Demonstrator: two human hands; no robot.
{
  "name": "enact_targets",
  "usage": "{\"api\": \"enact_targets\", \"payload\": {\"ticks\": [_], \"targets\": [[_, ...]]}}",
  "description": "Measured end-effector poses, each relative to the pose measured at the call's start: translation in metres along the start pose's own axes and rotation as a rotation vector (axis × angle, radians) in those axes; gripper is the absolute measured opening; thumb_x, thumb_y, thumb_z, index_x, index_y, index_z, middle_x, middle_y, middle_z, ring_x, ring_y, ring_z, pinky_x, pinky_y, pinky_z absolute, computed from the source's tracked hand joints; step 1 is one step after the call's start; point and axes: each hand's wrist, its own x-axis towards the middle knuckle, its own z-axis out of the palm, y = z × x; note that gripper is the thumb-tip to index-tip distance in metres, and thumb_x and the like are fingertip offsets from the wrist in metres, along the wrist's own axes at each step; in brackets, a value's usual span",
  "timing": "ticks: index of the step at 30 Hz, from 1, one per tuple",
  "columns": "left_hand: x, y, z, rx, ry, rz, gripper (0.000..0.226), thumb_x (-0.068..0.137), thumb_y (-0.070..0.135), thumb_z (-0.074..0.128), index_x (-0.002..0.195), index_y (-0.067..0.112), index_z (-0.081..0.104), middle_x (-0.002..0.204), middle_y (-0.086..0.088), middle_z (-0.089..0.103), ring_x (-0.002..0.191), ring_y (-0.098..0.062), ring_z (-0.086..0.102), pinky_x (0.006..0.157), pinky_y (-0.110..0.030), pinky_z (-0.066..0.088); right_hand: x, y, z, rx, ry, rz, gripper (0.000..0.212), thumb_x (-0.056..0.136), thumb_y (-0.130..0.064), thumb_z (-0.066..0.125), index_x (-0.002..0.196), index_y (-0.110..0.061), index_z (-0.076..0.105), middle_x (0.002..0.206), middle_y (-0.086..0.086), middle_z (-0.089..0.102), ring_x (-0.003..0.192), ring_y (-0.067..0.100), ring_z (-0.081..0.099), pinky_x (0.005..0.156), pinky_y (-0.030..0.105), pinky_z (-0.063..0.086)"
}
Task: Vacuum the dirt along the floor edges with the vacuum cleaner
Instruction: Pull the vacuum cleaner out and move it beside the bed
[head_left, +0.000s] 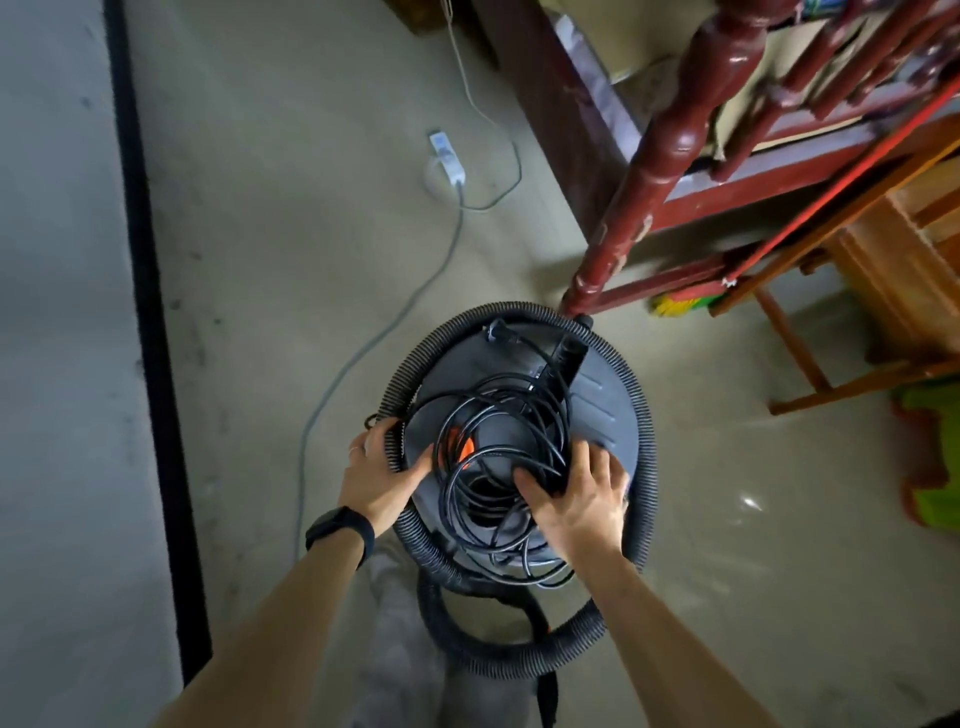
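Beige tile floor (291, 249), grey wall (52, 312) with a black baseboard (150, 312) well left of the vacuum cleaner (602, 410). Grey cable (363, 348) runs along the floor left of the vacuum, up to a white power strip (447, 153) beyond it.

Left hand (382, 478): on the vacuum's left rim, fingers curled round the hose (647, 441), thumb on the lid. Vacuum stands on the floor right in front of the person. Hose is wrapped round the body, and the power cord (504, 415) is coiled loosely on top.

Right hand (576, 501): spread on the cord coil, loops running between thumb and fingers. Can't tell if it's actually pinching them.

Red bed post (670, 140) just behind-right of the vacuum. Broom (675, 304) and wooden stool (883, 270) further right.

Status: setup only. Cord not unwound, not seen plugged in, hose still stowed. No edge vacuumed as far as I can judge, so all the cleaning is left.
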Motion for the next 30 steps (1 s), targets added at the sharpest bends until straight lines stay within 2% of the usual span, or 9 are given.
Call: {"api": "enact_targets", "payload": {"ticks": [6, 10, 13, 15, 17, 21, 26, 28, 30], "targets": [[0.011, -0.012, -0.024, -0.052, 0.031, -0.059, 0.093, 0.061, 0.085, 0.056, 0.140, 0.042, 0.031, 0.145, -0.003, 0.029, 0.122, -0.030, 0.049, 0.099, -0.044, 0.047, 0.023, -0.040, 0.008, -0.061, -0.041, -0.082, 0.080, 0.072, -0.083, 0.047, 0.135, -0.035, 0.035, 0.150, 0.000, 0.043, 0.144, 0.030, 0.024, 0.118, 0.061, 0.027], [0.020, -0.003, -0.030, -0.099, 0.028, -0.085, 0.099, 0.056, 0.090, 0.054, 0.137, 0.039, 0.032, 0.143, -0.007, 0.027, 0.118, -0.033, 0.050, 0.098, -0.044, 0.047, 0.051, -0.054, 0.000, -0.147, -0.052, -0.172, 0.087, 0.072, -0.086, 0.040, 0.139, -0.032, 0.041, 0.150, -0.001, 0.045, 0.146, 0.029, 0.022, 0.121, 0.056, 0.025], [0.030, 0.007, -0.025, -0.136, 0.030, -0.113, 0.100, 0.055, 0.091, 0.053, 0.136, 0.038, 0.031, 0.144, -0.009, 0.022, 0.118, -0.036, 0.048, 0.097, -0.048, 0.048, 0.077, -0.062, -0.008, -0.213, -0.072, -0.238, 0.086, 0.080, -0.083, 0.049, 0.146, -0.027, 0.041, 0.153, 0.000, 0.044, 0.147, 0.028, 0.019, 0.123, 0.053, 0.024], [0.037, 0.013, -0.022, -0.144, 0.029, -0.115, 0.098, 0.057, 0.087, 0.052, 0.138, 0.036, 0.032, 0.146, -0.010, 0.020, 0.126, -0.034, 0.038, 0.099, -0.049, 0.047, 0.093, -0.069, -0.013, -0.234, -0.068, -0.274, 0.083, 0.085, -0.076, 0.059, 0.148, -0.025, 0.042, 0.153, 0.000, 0.045, 0.147, 0.028, 0.020, 0.123, 0.053, 0.024], [0.045, 0.019, -0.022, -0.117, 0.013, -0.104, 0.097, 0.059, 0.086, 0.047, 0.141, 0.036, 0.033, 0.150, -0.011, 0.017, 0.132, -0.035, 0.030, 0.101, -0.048, 0.045, 0.107, -0.078, -0.017, -0.257, -0.080, -0.293, 0.082, 0.086, -0.074, 0.060, 0.150, -0.026, 0.040, 0.155, -0.001, 0.044, 0.148, 0.028, 0.019, 0.123, 0.054, 0.024], [0.064, 0.026, -0.034, -0.197, 0.056, -0.172, 0.096, 0.057, 0.090, 0.056, 0.132, 0.038, 0.029, 0.147, -0.007, 0.019, 0.121, -0.037, 0.046, 0.100, -0.050, 0.046, 0.132, -0.101, -0.018, -0.292, -0.094, -0.354, 0.080, 0.086, -0.076, 0.057, 0.150, -0.030, 0.041, 0.156, -0.005, 0.042, 0.149, 0.028, 0.019, 0.124, 0.052, 0.022], [0.096, 0.030, -0.050, -0.224, 0.115, -0.189, 0.091, 0.063, 0.083, 0.056, 0.134, 0.034, 0.029, 0.149, -0.013, 0.020, 0.124, -0.034, 0.042, 0.099, -0.044, 0.044, 0.164, -0.140, -0.011, -0.304, -0.117, -0.410, 0.088, 0.080, -0.083, 0.046, 0.149, -0.030, 0.041, 0.161, -0.004, 0.035, 0.148, 0.028, 0.018, 0.125, 0.051, 0.022], [0.110, 0.031, -0.054, -0.229, 0.122, -0.205, 0.088, 0.064, 0.082, 0.056, 0.135, 0.037, 0.028, 0.149, -0.012, 0.020, 0.122, -0.036, 0.044, 0.098, -0.044, 0.045, 0.179, -0.154, -0.009, -0.329, -0.148, -0.414, 0.085, 0.083, -0.081, 0.051, 0.150, -0.031, 0.038, 0.164, -0.002, 0.027, 0.149, 0.030, 0.017, 0.125, 0.052, 0.023], [0.125, 0.037, -0.062, -0.235, 0.125, -0.202, 0.089, 0.064, 0.085, 0.054, 0.136, 0.039, 0.028, 0.147, -0.015, 0.023, 0.122, -0.031, 0.042, 0.099, -0.045, 0.044, 0.198, -0.169, -0.011, -0.332, -0.163, -0.430, 0.082, 0.085, -0.079, 0.055, 0.149, -0.032, 0.037, 0.165, -0.001, 0.023, 0.149, 0.031, 0.015, 0.125, 0.053, 0.023]]}}
